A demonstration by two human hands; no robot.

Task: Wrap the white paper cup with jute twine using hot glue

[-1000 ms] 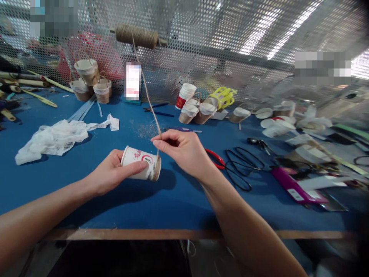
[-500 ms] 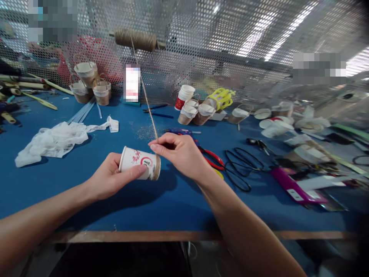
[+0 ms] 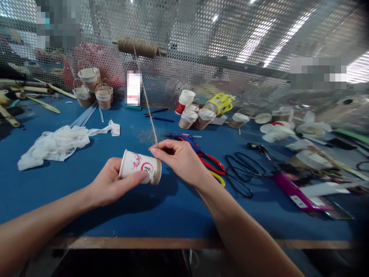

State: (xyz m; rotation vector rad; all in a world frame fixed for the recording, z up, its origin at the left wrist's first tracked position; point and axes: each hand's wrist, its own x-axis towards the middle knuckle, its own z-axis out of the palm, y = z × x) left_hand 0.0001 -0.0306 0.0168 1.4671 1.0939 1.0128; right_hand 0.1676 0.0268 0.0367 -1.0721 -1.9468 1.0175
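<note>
My left hand [image 3: 111,181] is wrapped round a white paper cup [image 3: 134,163] with a red floral print, its mouth facing left. Brown twine [image 3: 157,173] is wound in a band round the base end of the cup. My right hand [image 3: 180,159] pinches the twine strand [image 3: 148,107] between thumb and fingertips, just above that band. From there the strand runs taut up to a twine spool [image 3: 138,47] on a rod at the mesh screen.
Small twine-covered baskets [image 3: 89,79] stand back left, others [image 3: 188,115] back centre. White lace [image 3: 54,146] lies left. A blue glue gun [image 3: 184,136], red-handled scissors [image 3: 213,164], a black cord [image 3: 239,173] and a purple box [image 3: 296,192] are to the right. The wooden table edge [image 3: 138,242] runs in front.
The view has tilted slightly, so everything sits a little lower. The cup has turned a little in my left hand, and both hands keep their holds.
</note>
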